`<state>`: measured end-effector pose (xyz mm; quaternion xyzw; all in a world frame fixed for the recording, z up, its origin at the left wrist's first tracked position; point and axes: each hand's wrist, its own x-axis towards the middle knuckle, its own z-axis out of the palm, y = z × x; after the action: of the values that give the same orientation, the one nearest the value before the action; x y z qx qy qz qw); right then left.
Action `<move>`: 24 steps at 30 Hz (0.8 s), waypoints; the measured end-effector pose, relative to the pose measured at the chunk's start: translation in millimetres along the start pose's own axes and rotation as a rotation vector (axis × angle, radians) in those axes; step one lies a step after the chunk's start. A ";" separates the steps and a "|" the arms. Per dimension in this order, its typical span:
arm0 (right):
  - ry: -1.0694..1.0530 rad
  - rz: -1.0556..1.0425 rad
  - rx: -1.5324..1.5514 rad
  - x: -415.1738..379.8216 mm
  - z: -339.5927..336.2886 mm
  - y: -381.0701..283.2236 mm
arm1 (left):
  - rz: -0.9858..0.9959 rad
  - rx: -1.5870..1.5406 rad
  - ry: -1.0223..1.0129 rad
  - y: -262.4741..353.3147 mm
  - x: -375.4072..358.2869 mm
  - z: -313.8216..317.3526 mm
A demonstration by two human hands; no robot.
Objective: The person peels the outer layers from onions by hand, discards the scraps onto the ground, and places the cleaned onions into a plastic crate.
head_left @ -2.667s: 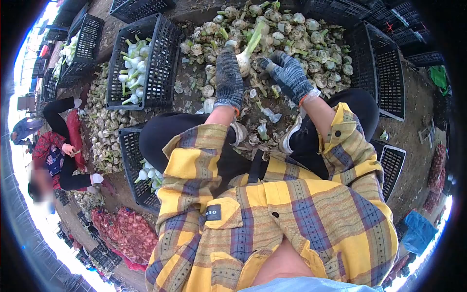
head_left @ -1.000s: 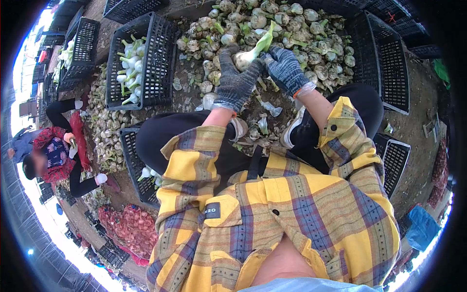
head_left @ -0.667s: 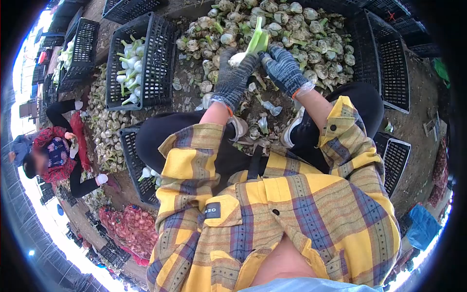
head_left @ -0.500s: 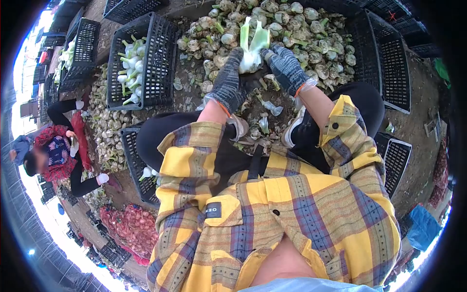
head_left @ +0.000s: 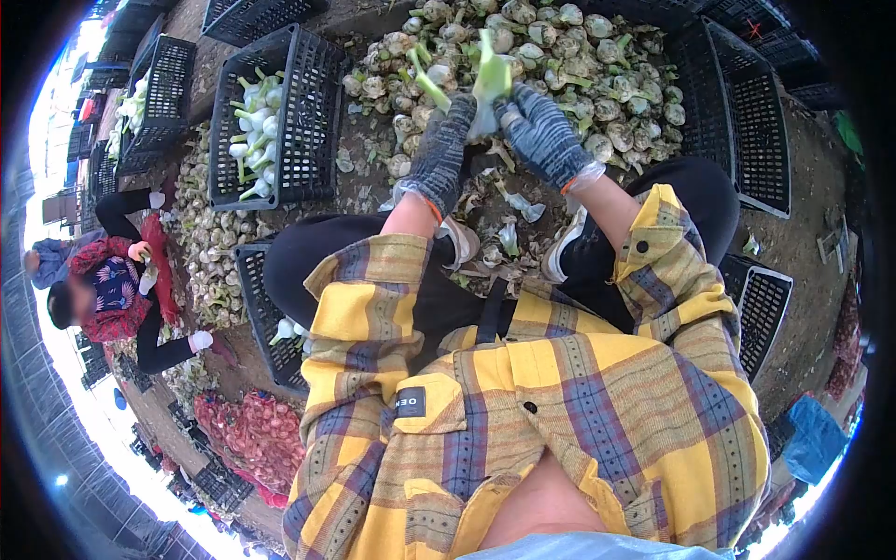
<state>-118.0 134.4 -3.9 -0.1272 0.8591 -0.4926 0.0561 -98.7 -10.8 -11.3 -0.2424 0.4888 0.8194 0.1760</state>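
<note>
At the near edge of the garlic pile (head_left: pixel 611 107), the left hand (head_left: pixel 439 147) is gripping a garlic stem (head_left: pixel 428 84), its bulb hidden, while the right hand (head_left: pixel 545 136) is pinching a leafy outer sheath (head_left: pixel 491 80), now standing apart, so peeling is apparently advancing.

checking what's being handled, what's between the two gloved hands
In the head view, a green-topped pale leaf piece shows between the left hand and right hand, with scraps lower down.
</note>
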 end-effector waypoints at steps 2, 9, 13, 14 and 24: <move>0.031 -0.022 0.055 -6.2 0.5 -9.9 | 0.057 0.111 0.095 3.2 -2.9 1.7; 0.093 0.384 0.892 11.1 -10.3 15.9 | -0.060 -0.403 0.153 19.4 2.1 -5.9; 0.166 0.341 0.778 12.1 -17.3 27.0 | 0.045 -0.425 0.185 30.2 6.3 -17.0; -0.017 0.183 0.398 9.9 -20.1 27.0 | 0.087 -0.415 0.266 33.9 1.8 -9.8; -0.441 0.388 0.297 2.8 -21.2 -19.7 | 0.548 0.401 0.257 18.6 3.3 -8.6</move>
<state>-122.1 141.8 23.9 -0.0552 0.7533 -0.5531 0.3515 -109.3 -26.8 -3.4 -0.1639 0.7046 0.6870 -0.0690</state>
